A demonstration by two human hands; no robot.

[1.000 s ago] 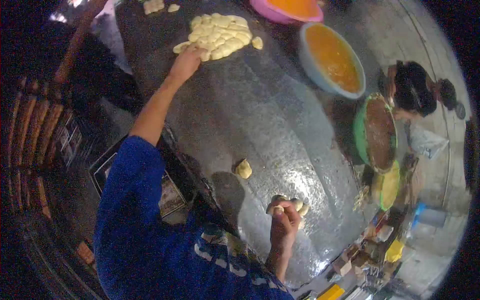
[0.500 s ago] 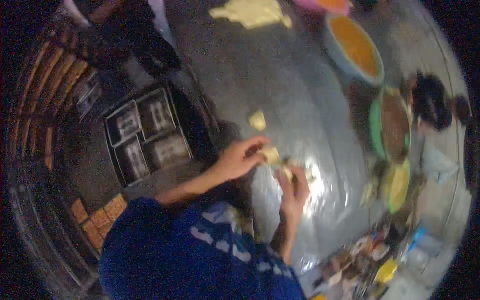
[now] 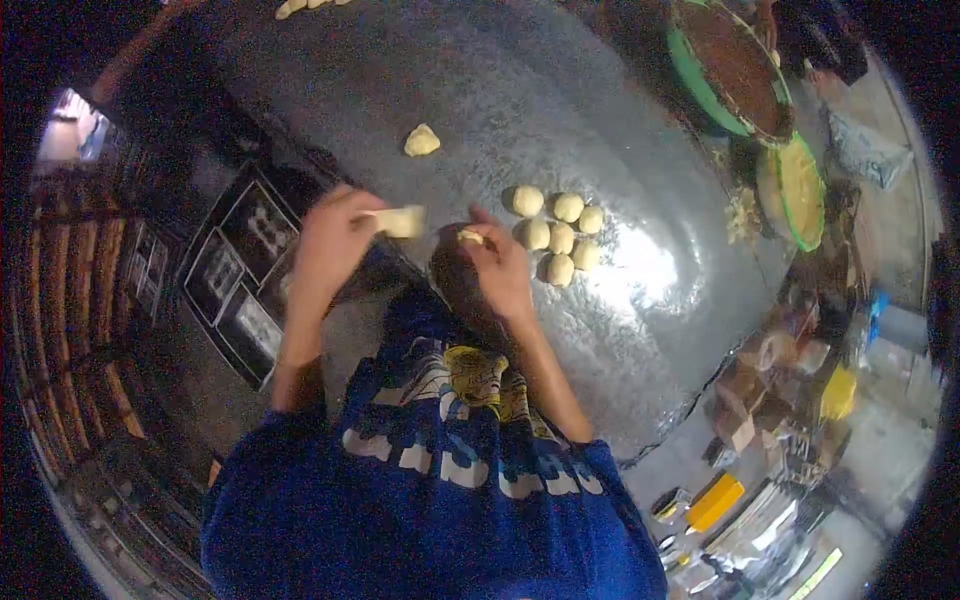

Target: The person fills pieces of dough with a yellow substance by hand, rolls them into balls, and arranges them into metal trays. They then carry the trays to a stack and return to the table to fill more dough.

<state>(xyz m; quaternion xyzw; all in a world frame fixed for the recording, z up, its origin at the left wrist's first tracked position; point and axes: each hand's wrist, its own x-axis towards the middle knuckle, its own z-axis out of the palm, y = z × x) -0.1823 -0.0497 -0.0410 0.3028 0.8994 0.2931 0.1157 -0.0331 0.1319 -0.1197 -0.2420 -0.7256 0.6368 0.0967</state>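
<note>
My left hand (image 3: 335, 240), blurred by motion, is closed on one end of a pale piece of dough (image 3: 402, 221) that sticks out to the right over the table edge. My right hand (image 3: 502, 275) pinches a small bit of dough (image 3: 470, 236) between thumb and fingers, apart from the left one. Just right of it, several round dough balls (image 3: 561, 238) sit in a cluster on the grey work table (image 3: 480, 110). Farther up the table lies a loose lump of dough (image 3: 422, 140).
A green-rimmed basin with brown filling (image 3: 735, 75) and a basin with yellowish contents (image 3: 800, 195) stand at the upper right. Dark metal trays (image 3: 240, 290) are at the left. Clutter with a yellow-orange box (image 3: 714, 502) fills the lower right. Another person's arm (image 3: 140, 55) shows at the upper left.
My hands have moved apart, the left one carrying the dough piece leftward. The view has turned, and the dough balls beside my right hand now show clearly.
</note>
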